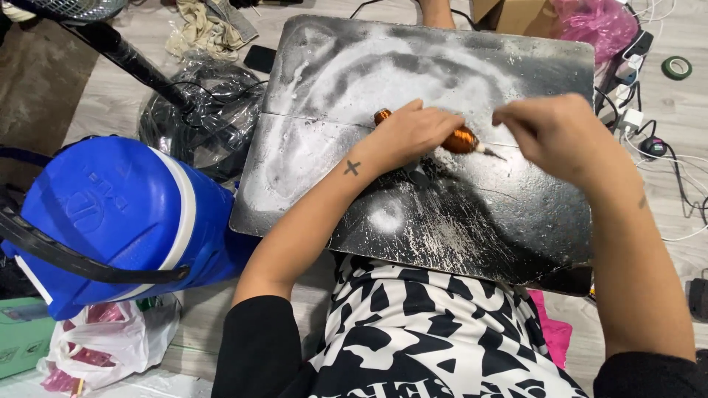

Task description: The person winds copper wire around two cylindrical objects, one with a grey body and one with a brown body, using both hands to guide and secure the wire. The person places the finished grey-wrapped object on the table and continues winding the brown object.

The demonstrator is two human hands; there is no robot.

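Copper coil (459,139) in left hand (413,133) (right hand (549,133) beside)

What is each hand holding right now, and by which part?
The left hand grips the copper wire coil around its middle. The right hand pinches near the coil's pointed end; what it holds is too thin to tell.
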